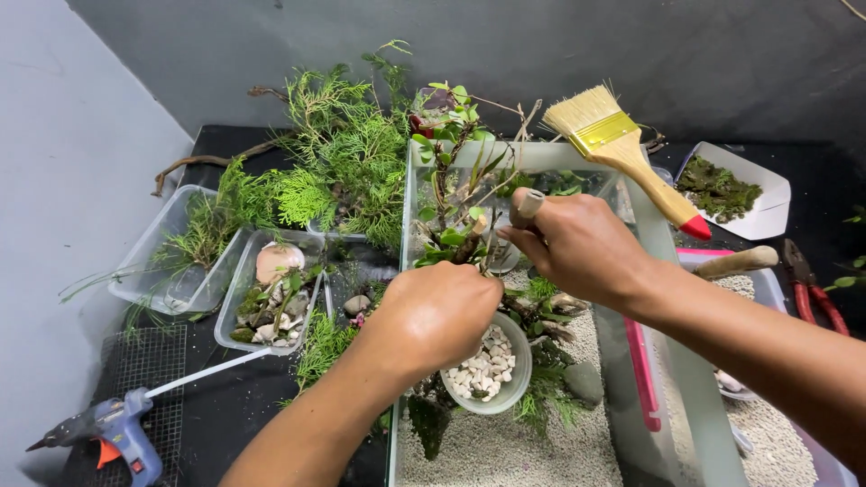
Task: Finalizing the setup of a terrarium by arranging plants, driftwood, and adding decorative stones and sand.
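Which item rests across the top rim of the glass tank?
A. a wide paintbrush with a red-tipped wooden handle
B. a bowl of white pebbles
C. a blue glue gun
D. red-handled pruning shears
A: the paintbrush lies propped on the glass tank rim by the right hand; the glue gun and shears lie on the table outside.

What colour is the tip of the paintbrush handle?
Red; the paintbrush shows clearly in the head view.

A small grey bowl [510, 379] of white pebbles [483, 370] sits tilted inside the glass tank [406, 271].
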